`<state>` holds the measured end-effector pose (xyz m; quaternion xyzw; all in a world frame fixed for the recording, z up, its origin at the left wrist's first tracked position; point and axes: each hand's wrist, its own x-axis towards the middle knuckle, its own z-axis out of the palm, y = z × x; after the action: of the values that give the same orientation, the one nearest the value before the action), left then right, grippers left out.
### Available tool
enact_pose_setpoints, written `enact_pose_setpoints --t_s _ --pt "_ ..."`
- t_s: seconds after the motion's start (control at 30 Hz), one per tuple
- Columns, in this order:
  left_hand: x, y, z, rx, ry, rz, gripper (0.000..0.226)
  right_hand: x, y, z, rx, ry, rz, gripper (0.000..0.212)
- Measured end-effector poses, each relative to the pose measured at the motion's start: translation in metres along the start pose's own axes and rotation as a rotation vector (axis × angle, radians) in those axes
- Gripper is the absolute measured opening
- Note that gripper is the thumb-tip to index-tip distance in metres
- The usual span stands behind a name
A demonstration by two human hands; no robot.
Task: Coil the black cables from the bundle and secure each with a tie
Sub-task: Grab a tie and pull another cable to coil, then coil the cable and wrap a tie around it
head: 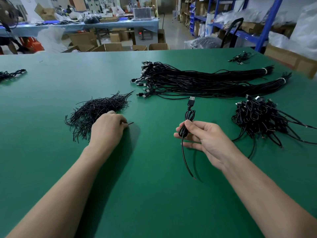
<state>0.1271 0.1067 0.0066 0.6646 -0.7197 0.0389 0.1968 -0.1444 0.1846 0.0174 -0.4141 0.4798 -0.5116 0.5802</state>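
Black cable (pixel 181 132) in curled right hand (pixel 205 138)

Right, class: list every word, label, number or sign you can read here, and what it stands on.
None can be read.
Blue print on a white bag on the shelving: too blurred.
Red lit display on a device under the far table: too small.
The coiled cable in the right hand, tie in the left hand, bundle: no markings show.

No text, label or number can be read; the far red display (pixel 140 33) is too small.
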Motion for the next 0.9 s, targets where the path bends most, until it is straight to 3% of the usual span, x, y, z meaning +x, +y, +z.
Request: enact_pose_setpoints --t_s 0.1,0.23,0.27,0.37,0.43,0.57,0.73,0.9 --pt "0.002 -0.004 0.005 0.042 0.061 0.045 0.012 -0.001 0.003 0.003 0.008 -0.027 0.008 0.023" --pt "0.003 -0.004 0.011 0.12 -0.031 0.122 0.022 -0.004 0.007 0.005 -0.021 -0.061 0.016 0.023" --pt "0.001 0.0 0.01 0.034 -0.031 0.169 0.02 -0.005 0.007 0.006 -0.022 -0.065 0.018 0.023" --pt "-0.012 0.029 0.0 -0.532 0.007 0.283 0.009 -0.008 0.008 0.011 -0.006 -0.094 0.029 0.022" --pt "-0.023 0.053 -0.006 -0.749 0.001 0.322 0.011 -0.011 0.008 0.014 -0.008 -0.118 0.034 0.023" --pt "-0.039 0.082 -0.008 -0.846 -0.061 0.397 0.012 -0.013 0.011 0.021 -0.059 -0.126 0.021 0.023" --pt "-0.043 0.08 -0.007 -0.798 -0.056 0.501 0.011 -0.014 0.013 0.025 -0.085 -0.102 -0.033 0.024" --pt "-0.043 0.078 -0.005 -0.942 -0.084 0.444 0.016 -0.014 0.015 0.028 -0.106 -0.062 -0.115 0.024"
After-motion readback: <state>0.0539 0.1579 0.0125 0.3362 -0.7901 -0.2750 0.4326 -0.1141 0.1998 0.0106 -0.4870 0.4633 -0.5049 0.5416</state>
